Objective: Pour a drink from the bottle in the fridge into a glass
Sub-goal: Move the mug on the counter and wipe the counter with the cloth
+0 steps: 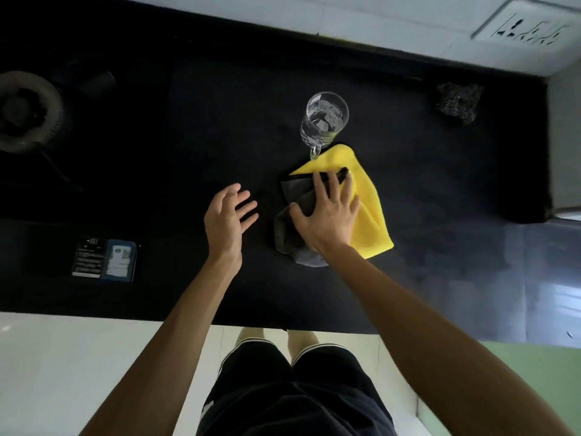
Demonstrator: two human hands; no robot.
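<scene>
A clear glass mug (323, 121) with a handle stands on the black counter (188, 152), holding clear liquid. Just in front of it lies a yellow and grey cloth (367, 202). My right hand (327, 212) presses flat on the cloth with its fingers spread. My left hand (228, 215) hovers open above the counter, left of the cloth, holding nothing. No bottle or fridge is in view.
A gas burner (25, 111) sits at the far left. A dark card or packet (105, 259) lies near the front edge. A black scrubber (457, 102) rests at the back right. A wall socket panel (525, 26) is at the top right.
</scene>
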